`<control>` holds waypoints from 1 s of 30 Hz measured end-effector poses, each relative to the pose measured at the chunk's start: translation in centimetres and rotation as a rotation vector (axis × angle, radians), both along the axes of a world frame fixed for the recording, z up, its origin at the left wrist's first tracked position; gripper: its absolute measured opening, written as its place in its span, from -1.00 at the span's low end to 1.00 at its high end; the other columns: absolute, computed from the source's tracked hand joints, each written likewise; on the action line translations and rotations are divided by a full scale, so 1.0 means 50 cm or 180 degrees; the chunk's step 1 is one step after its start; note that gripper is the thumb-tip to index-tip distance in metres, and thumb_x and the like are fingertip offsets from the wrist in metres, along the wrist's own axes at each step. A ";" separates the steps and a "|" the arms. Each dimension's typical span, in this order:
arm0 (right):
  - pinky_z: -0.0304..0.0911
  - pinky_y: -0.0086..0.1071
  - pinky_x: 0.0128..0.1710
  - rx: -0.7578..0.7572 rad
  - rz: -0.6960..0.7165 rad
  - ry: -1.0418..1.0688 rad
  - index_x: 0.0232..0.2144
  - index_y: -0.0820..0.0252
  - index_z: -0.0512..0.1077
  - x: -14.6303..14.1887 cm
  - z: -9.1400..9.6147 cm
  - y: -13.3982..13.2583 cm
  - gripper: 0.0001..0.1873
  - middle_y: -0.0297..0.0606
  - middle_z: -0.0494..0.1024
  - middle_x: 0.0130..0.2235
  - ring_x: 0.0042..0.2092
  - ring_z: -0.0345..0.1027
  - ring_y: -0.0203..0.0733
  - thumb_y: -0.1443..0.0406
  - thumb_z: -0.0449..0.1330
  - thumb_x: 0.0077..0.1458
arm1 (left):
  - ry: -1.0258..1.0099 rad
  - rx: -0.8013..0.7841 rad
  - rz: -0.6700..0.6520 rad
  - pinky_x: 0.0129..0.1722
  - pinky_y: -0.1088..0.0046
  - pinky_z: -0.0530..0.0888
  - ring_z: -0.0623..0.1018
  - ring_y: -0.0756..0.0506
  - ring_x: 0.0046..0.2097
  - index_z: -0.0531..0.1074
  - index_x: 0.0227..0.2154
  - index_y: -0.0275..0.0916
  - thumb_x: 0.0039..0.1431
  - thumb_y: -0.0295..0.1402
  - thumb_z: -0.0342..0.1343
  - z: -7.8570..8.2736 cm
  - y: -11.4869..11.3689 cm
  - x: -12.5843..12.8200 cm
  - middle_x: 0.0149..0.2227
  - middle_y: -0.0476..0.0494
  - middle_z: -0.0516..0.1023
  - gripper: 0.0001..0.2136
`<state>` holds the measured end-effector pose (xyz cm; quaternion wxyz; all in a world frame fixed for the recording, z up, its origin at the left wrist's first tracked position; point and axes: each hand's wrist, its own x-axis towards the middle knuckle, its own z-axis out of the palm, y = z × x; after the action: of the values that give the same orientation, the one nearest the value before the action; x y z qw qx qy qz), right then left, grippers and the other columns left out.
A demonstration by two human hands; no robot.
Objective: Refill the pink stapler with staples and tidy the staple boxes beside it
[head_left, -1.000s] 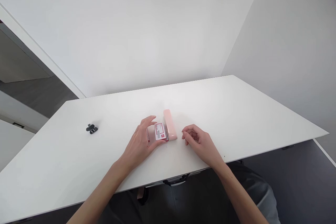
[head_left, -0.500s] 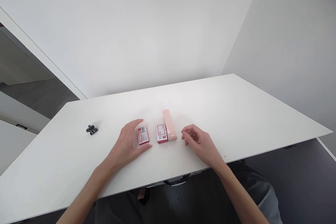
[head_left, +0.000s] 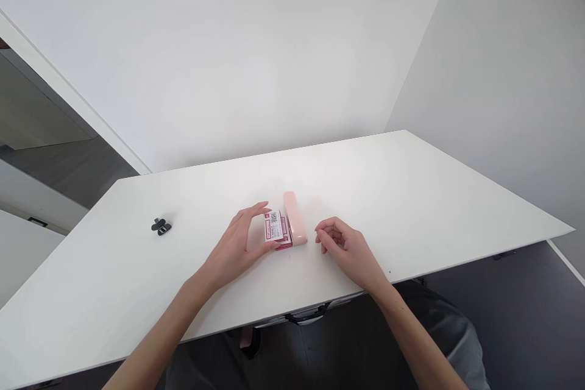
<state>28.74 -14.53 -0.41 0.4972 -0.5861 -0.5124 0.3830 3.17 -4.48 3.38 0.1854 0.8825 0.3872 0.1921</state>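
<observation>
My left hand [head_left: 237, 245] grips a small red and white box [head_left: 273, 226] between thumb and fingers, near the middle of the white table [head_left: 411, 195]. The box sits on or against a second red box [head_left: 286, 242], whose edge shows beneath it. A pale pink stapler [head_left: 295, 224] lies lengthwise just right of both boxes, touching them. My right hand [head_left: 343, 246] rests on the table a little right of the stapler. Its fingers are curled in, with nothing visible in them.
A small black clip-like object [head_left: 161, 226] lies on the table far to the left. White walls rise behind the table and to its right. A dark handle [head_left: 304, 317] shows under the near table edge.
My left hand has carried the red and white box to the right, from a spot apart on the table to the second box beside the stapler. My right hand has stayed still.
</observation>
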 end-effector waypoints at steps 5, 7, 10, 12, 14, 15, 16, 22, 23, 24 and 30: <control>0.36 -0.29 -0.29 -0.0003 0.0004 0.0024 -0.21 0.08 0.46 0.001 -0.003 0.001 -0.67 -0.25 0.62 -0.27 -0.33 0.45 -0.17 -0.02 0.13 0.34 | 0.0095 -0.0009 -0.0159 0.30 -0.03 0.41 0.32 -0.30 0.40 0.15 0.36 0.04 0.34 0.02 0.16 0.003 0.001 0.019 0.36 -0.17 0.36 -0.39; 0.35 -0.28 -0.28 -0.0007 0.0012 0.0043 -0.20 0.08 0.46 0.001 -0.004 0.001 -0.68 -0.25 0.61 -0.27 -0.33 0.45 -0.17 -0.01 0.13 0.34 | 0.0104 -0.0012 -0.0122 0.30 -0.01 0.41 0.32 -0.29 0.39 0.15 0.35 0.03 0.34 0.02 0.16 0.000 -0.002 0.020 0.36 -0.15 0.36 -0.39; 0.33 -0.28 -0.27 -0.0040 0.0026 0.0068 -0.20 0.07 0.46 0.001 -0.003 0.000 -0.71 -0.25 0.61 -0.26 -0.32 0.44 -0.16 0.02 0.13 0.34 | 0.0088 0.0019 -0.0073 0.30 0.00 0.40 0.33 -0.28 0.39 0.16 0.35 0.04 0.32 0.03 0.19 -0.007 -0.005 0.019 0.35 -0.14 0.37 -0.38; 0.32 -0.28 -0.26 -0.0074 0.0033 0.0073 -0.20 0.07 0.45 0.000 -0.001 0.000 -0.72 -0.26 0.61 -0.26 -0.31 0.43 -0.16 0.03 0.14 0.34 | 0.0063 0.0035 -0.0070 0.31 0.01 0.39 0.34 -0.28 0.38 0.17 0.34 0.04 0.31 0.04 0.19 -0.012 -0.006 0.019 0.35 -0.13 0.37 -0.38; 0.31 -0.28 -0.25 -0.0095 0.0034 0.0069 -0.20 0.07 0.45 0.000 -0.001 -0.001 -0.73 -0.27 0.60 -0.26 -0.31 0.43 -0.17 0.04 0.13 0.35 | 0.0046 0.0037 -0.0070 0.31 0.00 0.38 0.33 -0.29 0.39 0.17 0.34 0.04 0.31 0.03 0.20 -0.016 -0.006 0.020 0.35 -0.13 0.38 -0.38; 0.31 -0.28 -0.25 -0.0098 0.0031 0.0067 -0.21 0.07 0.45 0.001 -0.001 -0.001 -0.74 -0.27 0.60 -0.26 -0.31 0.43 -0.17 0.04 0.13 0.35 | 0.0041 0.0044 -0.0067 0.31 0.00 0.38 0.34 -0.29 0.39 0.17 0.34 0.03 0.31 0.03 0.20 -0.017 -0.007 0.021 0.35 -0.14 0.38 -0.38; 0.31 -0.28 -0.24 -0.0098 0.0028 0.0066 -0.21 0.07 0.45 0.001 -0.001 -0.001 -0.74 -0.27 0.60 -0.26 -0.31 0.43 -0.17 0.05 0.13 0.35 | 0.0039 0.0053 -0.0064 0.31 -0.01 0.38 0.34 -0.30 0.38 0.18 0.34 0.03 0.31 0.03 0.20 -0.018 -0.008 0.023 0.35 -0.14 0.39 -0.38; 0.29 -0.28 -0.24 -0.0086 0.0013 0.0064 -0.19 0.08 0.45 0.001 -0.004 -0.001 -0.75 -0.27 0.60 -0.26 -0.31 0.43 -0.17 0.06 0.14 0.35 | 0.0017 0.0259 -0.0148 0.30 0.01 0.39 0.34 -0.30 0.39 0.07 0.40 0.05 0.31 0.02 0.22 -0.018 -0.016 0.022 0.39 -0.18 0.32 -0.29; 0.29 -0.28 -0.25 -0.0089 0.0009 0.0056 -0.19 0.08 0.45 0.001 -0.004 -0.002 -0.75 -0.27 0.60 -0.26 -0.31 0.43 -0.17 0.06 0.14 0.35 | -0.0007 0.0367 -0.0160 0.32 0.03 0.38 0.33 -0.29 0.39 0.06 0.41 0.04 0.32 0.01 0.21 -0.017 -0.014 0.015 0.40 -0.19 0.29 -0.30; 0.29 -0.28 -0.25 -0.0094 0.0008 0.0050 -0.20 0.08 0.45 0.001 -0.004 -0.002 -0.75 -0.27 0.60 -0.26 -0.31 0.43 -0.18 0.06 0.14 0.35 | -0.0044 0.0506 -0.0131 0.33 0.03 0.36 0.32 -0.28 0.40 0.06 0.41 0.03 0.35 -0.01 0.18 -0.017 -0.010 0.003 0.41 -0.20 0.29 -0.33; 0.30 -0.29 -0.24 -0.0118 0.0033 0.0047 -0.20 0.08 0.45 0.001 -0.004 -0.002 -0.74 -0.27 0.60 -0.25 -0.31 0.42 -0.19 0.05 0.14 0.35 | -0.0155 0.1661 0.1054 0.34 -0.03 0.31 0.39 -0.33 0.30 0.34 0.21 -0.14 0.40 -0.12 0.07 -0.015 0.058 -0.139 0.23 -0.30 0.45 -0.59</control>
<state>28.81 -14.64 -0.60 0.4881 -0.5897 -0.5045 0.3994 -3.76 -1.57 2.61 -0.0720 0.8204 0.4588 0.3336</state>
